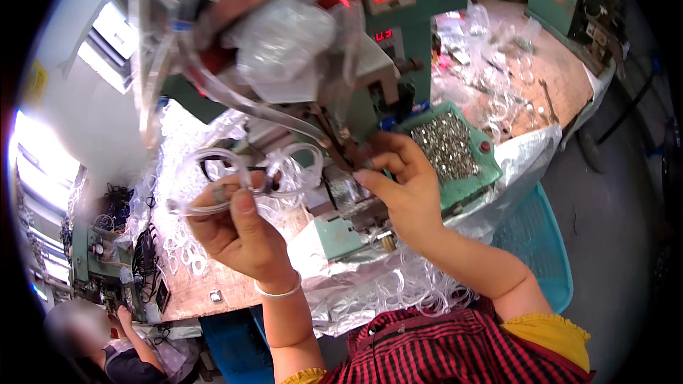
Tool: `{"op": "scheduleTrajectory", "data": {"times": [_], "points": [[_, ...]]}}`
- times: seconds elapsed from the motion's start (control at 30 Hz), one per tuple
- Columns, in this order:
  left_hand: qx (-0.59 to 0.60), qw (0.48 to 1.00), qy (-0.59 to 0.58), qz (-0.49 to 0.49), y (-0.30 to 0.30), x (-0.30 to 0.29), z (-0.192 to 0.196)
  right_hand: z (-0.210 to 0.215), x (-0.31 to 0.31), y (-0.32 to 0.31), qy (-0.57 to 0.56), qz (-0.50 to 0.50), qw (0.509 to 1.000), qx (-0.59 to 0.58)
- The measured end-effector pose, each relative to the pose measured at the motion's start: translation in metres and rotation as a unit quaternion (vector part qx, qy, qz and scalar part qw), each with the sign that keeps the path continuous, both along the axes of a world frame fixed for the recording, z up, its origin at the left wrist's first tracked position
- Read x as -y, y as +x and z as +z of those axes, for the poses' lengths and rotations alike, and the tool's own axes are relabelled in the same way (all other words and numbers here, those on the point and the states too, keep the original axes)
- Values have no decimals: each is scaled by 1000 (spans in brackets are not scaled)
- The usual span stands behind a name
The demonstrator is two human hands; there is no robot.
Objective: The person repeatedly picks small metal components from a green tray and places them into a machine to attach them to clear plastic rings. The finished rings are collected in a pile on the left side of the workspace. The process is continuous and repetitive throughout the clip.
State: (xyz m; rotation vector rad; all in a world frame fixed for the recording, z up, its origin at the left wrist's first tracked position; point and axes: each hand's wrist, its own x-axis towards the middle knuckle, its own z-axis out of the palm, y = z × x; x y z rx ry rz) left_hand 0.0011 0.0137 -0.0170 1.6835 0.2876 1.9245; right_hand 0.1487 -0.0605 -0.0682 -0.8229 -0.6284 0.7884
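- Holding a clear plastic goggle frame at the machine, the left hand pinches its lower rim between thumb and forefinger
- The right hand has its fingers curled; thumb and forefinger close near the pressing head of the green bench machine, but any small part held there is too small to tell
- Judged from this position, the frame is presented at the head and the fastening step is not yet complete
- A green tray of small metal fasteners sits just beside the right hand
- Loose clear plastic parts lie heaped on the silver sheeting near the person's body
- A transparent guard and plastic bags hang above the work point and partly obstruct the view
- A blue basket stands to the right; another person works at the lower left, well apart
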Motion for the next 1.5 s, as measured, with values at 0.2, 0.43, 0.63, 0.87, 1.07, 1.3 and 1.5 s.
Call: {"op": "scheduleTrajectory", "data": {"times": [0.2,0.43,0.63,0.87,1.07,1.3,1.5], "points": [[1,999,-47,-1,5,10,3,8,15,-12,-56,-16,997,-42],[-341,893,293,32,1,41,-26,1,30,58,-82,-74,915,388],[-356,856,374,38,21,39,-37,-79,61,145,-126,-230,918,298],[-356,876,324,-4,19,36,-41,-70,87,125,-294,-277,665,629],[-344,928,142,23,-11,83,-85,-78,28,108,-246,-299,711,587],[-114,912,-72,387,-124,30,-77,-74,35,119,-197,-300,712,603],[-320,857,-67,399,-151,-50,-41,-62,19,116,-157,-302,738,582]]}}
